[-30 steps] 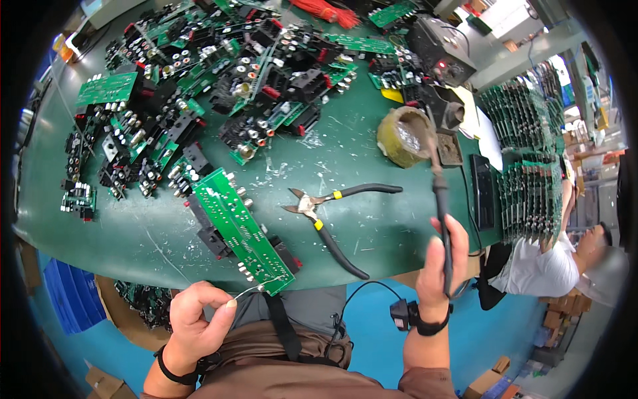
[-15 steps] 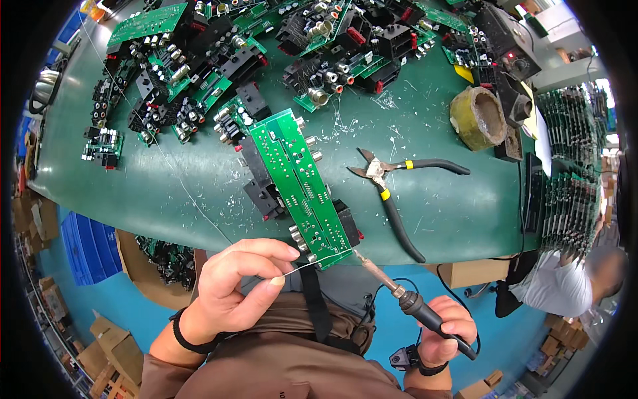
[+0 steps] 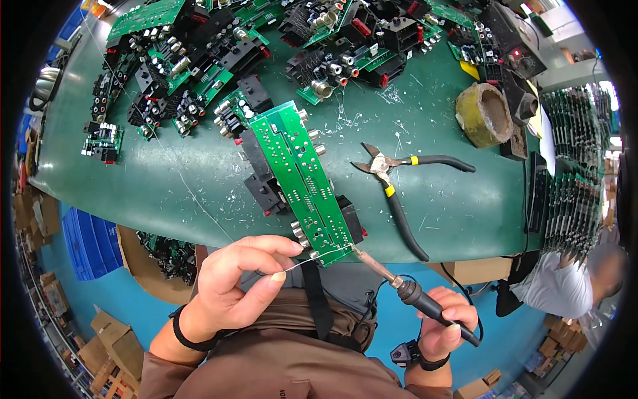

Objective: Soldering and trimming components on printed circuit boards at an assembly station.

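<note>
A long green circuit board (image 3: 292, 169) lies solder side up at the table's near edge, black connectors and metal jacks sticking out along its sides. Between thumb and fingertips my left hand (image 3: 239, 282) pinches a thin solder wire (image 3: 299, 264), whose end lies over the board's near end. My right hand (image 3: 444, 324) grips a soldering iron (image 3: 419, 300) by its black handle. The iron's tip is at the near right corner of the board, close to the wire's end. Right of the board, diagonal cutters (image 3: 379, 164) with black handles lie with their jaws apart.
Many assembled boards (image 3: 179, 63) are heaped across the back of the green table (image 3: 133, 193). At right stand a yellow round pot (image 3: 483, 114), a dark soldering station (image 3: 518, 56) and a rack of upright boards (image 3: 571, 173). Beyond is a person in a white shirt (image 3: 555, 286).
The iron's tip has shifted slightly up and left over the board's near corner. My left hand still holds the wire nearly in place. The whole view has shifted a little.
</note>
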Tool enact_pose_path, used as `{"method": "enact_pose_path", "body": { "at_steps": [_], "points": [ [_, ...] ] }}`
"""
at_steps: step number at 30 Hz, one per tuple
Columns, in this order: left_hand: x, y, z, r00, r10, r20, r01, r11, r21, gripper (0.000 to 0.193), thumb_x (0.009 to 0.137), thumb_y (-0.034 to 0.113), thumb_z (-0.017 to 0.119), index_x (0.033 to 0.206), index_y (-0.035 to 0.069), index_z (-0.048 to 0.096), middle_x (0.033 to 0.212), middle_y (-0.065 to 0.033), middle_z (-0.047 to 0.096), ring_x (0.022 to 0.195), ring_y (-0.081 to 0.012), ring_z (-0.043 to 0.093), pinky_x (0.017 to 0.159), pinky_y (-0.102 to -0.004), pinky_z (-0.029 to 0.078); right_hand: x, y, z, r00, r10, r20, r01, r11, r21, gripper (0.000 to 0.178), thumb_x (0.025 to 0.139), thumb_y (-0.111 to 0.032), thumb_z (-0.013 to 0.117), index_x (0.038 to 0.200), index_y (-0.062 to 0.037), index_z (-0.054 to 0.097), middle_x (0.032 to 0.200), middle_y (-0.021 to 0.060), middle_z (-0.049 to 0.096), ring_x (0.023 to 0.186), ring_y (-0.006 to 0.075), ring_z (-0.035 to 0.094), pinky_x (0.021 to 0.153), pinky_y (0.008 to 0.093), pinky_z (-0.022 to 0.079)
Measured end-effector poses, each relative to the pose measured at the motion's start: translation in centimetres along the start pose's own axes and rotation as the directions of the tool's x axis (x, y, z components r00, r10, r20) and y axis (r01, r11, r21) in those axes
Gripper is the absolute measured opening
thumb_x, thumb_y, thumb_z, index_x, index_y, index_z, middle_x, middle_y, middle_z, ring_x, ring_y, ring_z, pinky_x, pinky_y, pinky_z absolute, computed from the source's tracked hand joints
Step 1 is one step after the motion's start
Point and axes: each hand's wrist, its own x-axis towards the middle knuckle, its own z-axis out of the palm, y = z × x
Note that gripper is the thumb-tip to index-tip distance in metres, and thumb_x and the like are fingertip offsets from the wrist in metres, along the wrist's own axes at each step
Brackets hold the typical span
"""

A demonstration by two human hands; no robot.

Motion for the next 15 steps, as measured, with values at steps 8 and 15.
{"method": "enact_pose_path", "body": {
  "at_steps": [8,15],
  "points": [
    [0.03,-0.13,0.02,1.0,0.019,-0.008,-0.019,1.0,-0.02,0.008,0.085,-0.003,0.06,0.091,0.0,0.056,0.109,-0.022,0.064,0.077,-0.0205,0.066,0.07,-0.0308,0.054,0.16,0.45,-0.18,0.987,0.156,-0.034,-0.151,0.981,0.124,0.03,0.093,-0.035,0.057,0.092,-0.0053,0.053,0.072,0.012,0.061,0.056,0.0219,0.06,0.056,0.0364,0.048],
    [0.02,-0.24,0.1,1.0,0.023,-0.011,-0.023,0.999,-0.032,0.007,0.086,-0.003,0.059,0.091,0.0,0.056,0.11,-0.0228,0.063,0.075,-0.0207,0.066,0.07,-0.0314,0.054,0.36,0.63,-0.43,0.99,0.142,-0.003,-0.14,0.979,0.147,0.027,0.092,-0.032,0.057,0.092,-0.0052,0.053,0.072,0.0119,0.06,0.056,0.0214,0.059,0.056,0.0365,0.048]
  ]
}}
